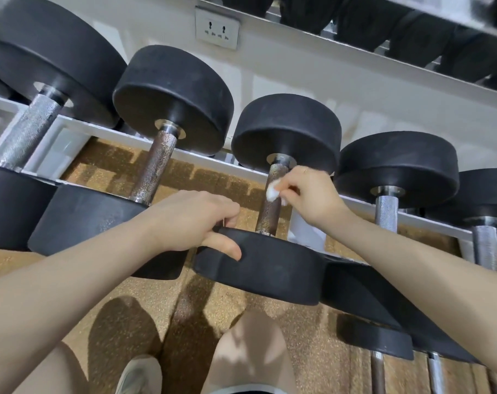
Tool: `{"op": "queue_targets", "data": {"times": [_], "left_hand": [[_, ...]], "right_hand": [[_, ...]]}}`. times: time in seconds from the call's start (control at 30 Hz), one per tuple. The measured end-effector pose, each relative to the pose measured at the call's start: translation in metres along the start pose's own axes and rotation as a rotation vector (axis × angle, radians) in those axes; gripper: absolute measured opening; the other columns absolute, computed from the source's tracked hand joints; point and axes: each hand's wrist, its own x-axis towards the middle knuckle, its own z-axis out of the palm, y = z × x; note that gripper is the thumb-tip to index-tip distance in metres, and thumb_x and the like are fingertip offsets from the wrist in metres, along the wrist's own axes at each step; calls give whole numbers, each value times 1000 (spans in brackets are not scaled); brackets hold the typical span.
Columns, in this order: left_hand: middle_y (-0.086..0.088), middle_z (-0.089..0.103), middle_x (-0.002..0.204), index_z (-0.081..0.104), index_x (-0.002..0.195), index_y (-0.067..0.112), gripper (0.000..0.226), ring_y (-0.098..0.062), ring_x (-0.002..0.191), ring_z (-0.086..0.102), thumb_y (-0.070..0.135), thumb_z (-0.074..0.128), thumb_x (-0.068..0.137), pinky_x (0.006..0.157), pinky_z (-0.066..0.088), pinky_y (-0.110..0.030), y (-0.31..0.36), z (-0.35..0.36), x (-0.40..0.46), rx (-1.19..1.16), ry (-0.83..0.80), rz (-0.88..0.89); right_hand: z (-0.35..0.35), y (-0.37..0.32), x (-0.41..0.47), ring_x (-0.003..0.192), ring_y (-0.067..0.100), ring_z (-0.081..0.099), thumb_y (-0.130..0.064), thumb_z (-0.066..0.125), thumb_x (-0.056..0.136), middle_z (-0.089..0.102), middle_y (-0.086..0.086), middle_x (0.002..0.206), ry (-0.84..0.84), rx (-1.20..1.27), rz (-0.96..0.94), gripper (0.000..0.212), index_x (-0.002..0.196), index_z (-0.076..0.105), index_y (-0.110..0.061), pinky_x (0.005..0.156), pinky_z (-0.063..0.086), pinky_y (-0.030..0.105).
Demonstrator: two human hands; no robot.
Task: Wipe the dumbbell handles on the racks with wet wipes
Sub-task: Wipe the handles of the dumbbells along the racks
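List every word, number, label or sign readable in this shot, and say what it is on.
None can be read.
Dumbbells: black heads show no weight numbers or brand.
Wall socket: only holes, no writing.
Rack: plain white, no label.
Wipe: blank.

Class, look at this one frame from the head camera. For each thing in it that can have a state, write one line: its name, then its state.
Left hand: grips the near weight head, steadying it.
Right hand: pinches the wet wipe.
Wet wipe: bunched, pressed against the handle.
Dumbbell handle: brownish, being wiped, on the rack.
Neighbouring dumbbell handle: brownish, untouched.
Rack: loaded with dumbbells.
Wall socket: nothing plugged in.
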Motion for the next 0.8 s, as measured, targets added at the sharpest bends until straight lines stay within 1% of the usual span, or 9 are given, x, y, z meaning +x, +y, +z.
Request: {"op": "queue_targets", "data": {"times": [0.1,0.2,0.23,0.33,0.4,0.5,0.6,0.7,0.8], "left_hand": [[9,53,82,51,88,22,72,-12,76,50,84,38,54,61,33,-19,1,-2,0,12,-22,-14],[9,53,84,52,91,21,64,-13,76,50,76,46,59,68,38,-28,4,-3,0,-2,-60,-41],[9,53,84,52,92,21,61,-13,77,50,74,49,61,70,39,-30,5,-4,0,1,-71,-49],[11,52,85,51,92,22,59,-12,77,50,72,48,62,70,40,-30,6,-5,1,3,-80,-59],[13,49,82,51,92,23,53,-12,77,49,69,52,66,70,39,-29,6,-5,1,5,-85,-60],[15,45,77,49,90,24,48,-10,77,48,67,53,68,69,38,-28,7,-5,2,21,-87,-49],[13,48,79,50,88,24,50,-11,76,49,69,53,66,68,38,-27,4,-3,2,-1,-62,-39],[12,50,81,50,86,26,67,-11,79,50,84,44,53,68,38,-28,0,0,2,-7,-27,-16],[12,50,80,49,84,28,70,-10,76,49,89,39,52,63,35,-24,-2,0,2,4,-6,4]], "right_hand": [[0,-3,-20,74,7,60,-1,67,76,65,1,77,-294,119,-230,9,74,72,-8,74,47,23],[-11,-8,-16,68,-9,52,-5,68,79,56,-13,67,-542,116,-194,6,75,71,-8,66,37,8],[-14,-9,-8,67,-9,52,-9,66,81,57,-13,68,-494,114,-155,7,76,72,-8,66,36,9],[-22,-16,20,80,7,56,-10,57,88,63,3,85,-1,-24,-98,14,87,70,-7,75,38,21],[-18,-20,26,96,22,54,-6,51,90,59,11,104,93,-185,-88,19,103,65,-7,84,44,31],[-6,-14,21,107,25,43,-2,54,87,48,10,115,-65,-414,-144,30,116,56,-10,85,47,36],[-12,-14,22,104,27,49,-6,53,88,53,9,108,-84,-330,-149,23,107,64,-12,87,43,31],[-15,-17,15,104,26,55,-9,50,89,59,8,110,-317,-363,-275,23,104,68,-11,91,42,30],[-14,-26,-8,85,8,57,-3,57,84,67,5,92,-500,-206,-431,16,86,72,-8,73,32,6]]}}
